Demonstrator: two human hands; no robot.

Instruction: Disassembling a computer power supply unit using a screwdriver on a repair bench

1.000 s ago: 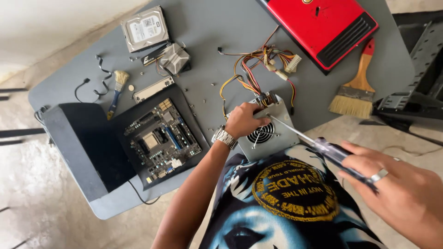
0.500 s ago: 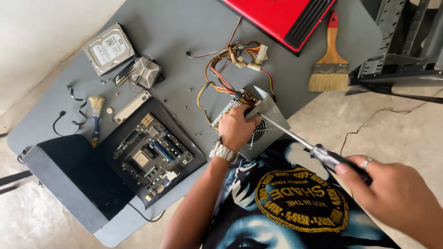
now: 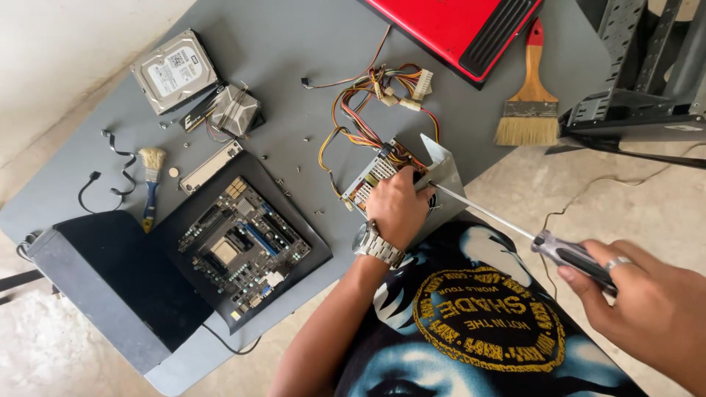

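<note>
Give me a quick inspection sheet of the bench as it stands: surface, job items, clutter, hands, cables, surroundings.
Surface: grey table, crowded.
Job's things: metal power supply box at the table's near edge, lid off; long screwdriver, tip at the box.
Clutter: motherboard on a black panel, hard drive, cooler, small blue-handled brush, wide paintbrush, red cover, loose screws.
Hands: left hand rests on the box, watch on its wrist; right hand has its grip closed on the screwdriver handle.
Cables: coloured wire bundle from the box; black leads at the left edge.
Surroundings: metal frame at right, bare concrete floor.
</note>
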